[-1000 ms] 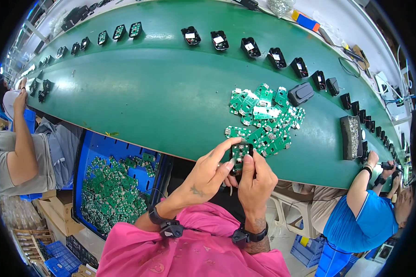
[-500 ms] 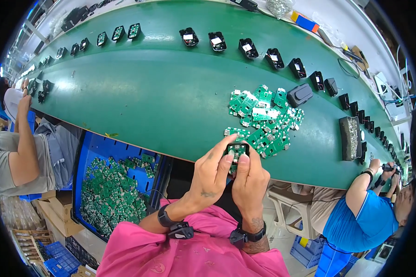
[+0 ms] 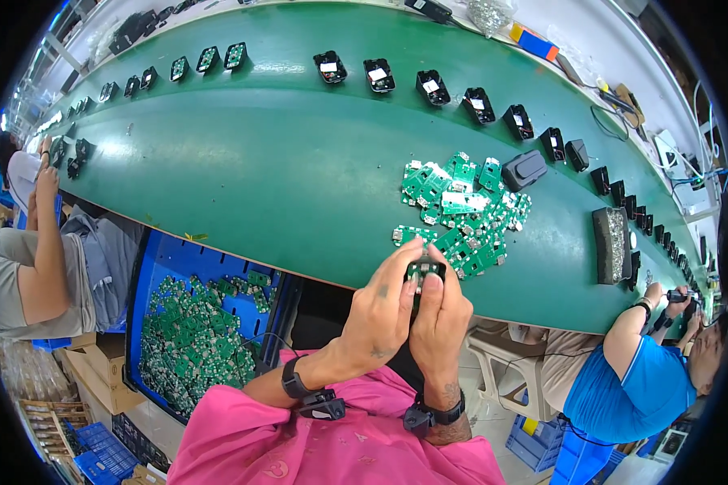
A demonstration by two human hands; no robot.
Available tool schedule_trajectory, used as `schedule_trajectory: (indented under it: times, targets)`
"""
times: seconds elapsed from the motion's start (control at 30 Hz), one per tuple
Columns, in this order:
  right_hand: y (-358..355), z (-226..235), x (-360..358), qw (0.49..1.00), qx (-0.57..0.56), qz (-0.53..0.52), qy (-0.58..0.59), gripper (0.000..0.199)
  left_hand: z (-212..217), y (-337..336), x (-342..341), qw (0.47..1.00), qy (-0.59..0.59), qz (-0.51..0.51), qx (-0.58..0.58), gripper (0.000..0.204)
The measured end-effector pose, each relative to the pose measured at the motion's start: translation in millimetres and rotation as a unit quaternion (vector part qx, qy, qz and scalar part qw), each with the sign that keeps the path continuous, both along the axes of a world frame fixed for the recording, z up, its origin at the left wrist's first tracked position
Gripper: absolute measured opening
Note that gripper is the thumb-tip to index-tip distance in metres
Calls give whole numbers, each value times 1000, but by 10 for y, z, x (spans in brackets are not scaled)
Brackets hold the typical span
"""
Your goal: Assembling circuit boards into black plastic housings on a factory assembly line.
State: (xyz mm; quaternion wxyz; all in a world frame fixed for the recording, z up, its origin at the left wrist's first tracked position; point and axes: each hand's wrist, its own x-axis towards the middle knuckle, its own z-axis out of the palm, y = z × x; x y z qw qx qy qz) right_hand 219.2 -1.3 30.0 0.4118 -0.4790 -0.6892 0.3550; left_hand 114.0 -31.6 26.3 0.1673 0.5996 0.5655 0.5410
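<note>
Between both hands I grip a small black plastic housing [image 3: 437,269] with a green circuit board [image 3: 421,273] set inside it. My left hand [image 3: 378,311] wraps its left side, fingers curled around the far edge. My right hand [image 3: 438,323] holds the other side, its thumb pressed over the board. The thumbs and fingers hide much of the housing. Just beyond my fingertips a pile of green circuit boards [image 3: 463,202] lies on the green table [image 3: 283,178]. A closed dark grey casing [image 3: 524,170] rests against the pile's right side.
Rows of black housings [image 3: 433,87] stand along the table's far part. A foam block [image 3: 612,246] lies at the right. Left of me, a blue bin [image 3: 170,263] holds many loose boards. Co-workers sit at the left [image 3: 24,275] and right [image 3: 631,384].
The housing has tipped and shifted slightly right in my hands, so less of its board shows. My left hand has moved a little right with it.
</note>
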Motion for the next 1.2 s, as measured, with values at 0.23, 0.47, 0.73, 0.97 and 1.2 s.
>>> schedule_trajectory:
  times: [0.23, 0.47, 0.73, 0.97, 1.2]
  targets:
    - [297, 3, -63, 997, 1, -8, -79, 26, -76, 297, -174, 998, -33, 7, -52, 33]
    - [266, 341, 135, 945, -256, 93, 181, 34, 274, 247, -475, 873, -320, -242, -276, 55]
    - [210, 402, 300, 936, -279, 139, 162, 42, 406, 97, -481, 924, -184, -271, -197, 55]
    - [302, 209, 254, 887, -380, 139, 221, 32, 220, 215, -525, 818, -410, -256, -311, 58]
    - [315, 241, 169, 859, -394, 129, 301, 41, 235, 320, -677, 673, -614, -255, -322, 50]
